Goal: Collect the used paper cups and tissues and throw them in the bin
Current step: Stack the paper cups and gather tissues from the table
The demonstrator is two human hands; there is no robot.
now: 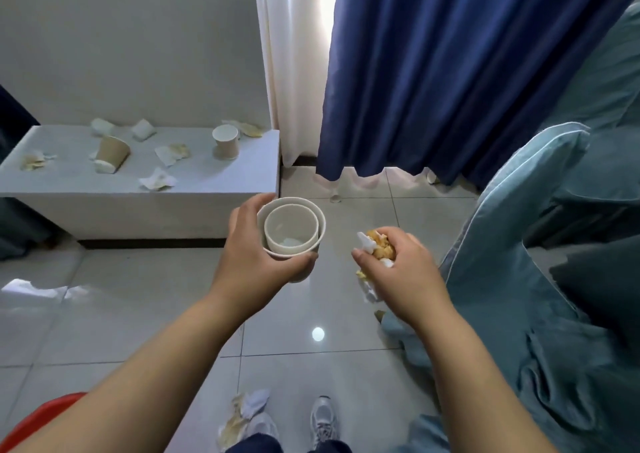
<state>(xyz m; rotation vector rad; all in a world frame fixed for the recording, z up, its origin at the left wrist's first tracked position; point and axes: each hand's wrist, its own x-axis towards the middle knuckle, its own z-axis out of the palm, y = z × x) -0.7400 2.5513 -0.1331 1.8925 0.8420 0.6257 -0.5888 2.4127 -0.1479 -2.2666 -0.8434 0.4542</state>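
My left hand (pixel 256 248) grips two stacked paper cups (pixel 292 226), one nested inside the other, held upright over the floor. My right hand (pixel 398 272) clutches a wad of stained tissues (pixel 379 248), white and yellow bits sticking out between the fingers. On the low white table (pixel 214 189) at the left, one brown paper cup (pixel 110 153) lies tipped on its side and another paper cup (pixel 225 142) stands upright. Several crumpled tissues (pixel 157 180) are scattered around them. A stained tissue (pixel 242 414) lies on the floor by my feet.
A red object's edge (pixel 41 418) shows at the bottom left corner. A blue curtain (pixel 450 72) hangs ahead, a white sheer one (pixel 298 54) beside it. Blue-grey bedding (pixel 554 245) fills the right side. Glossy grey floor tiles (pixel 138 297) lie between table and bed.
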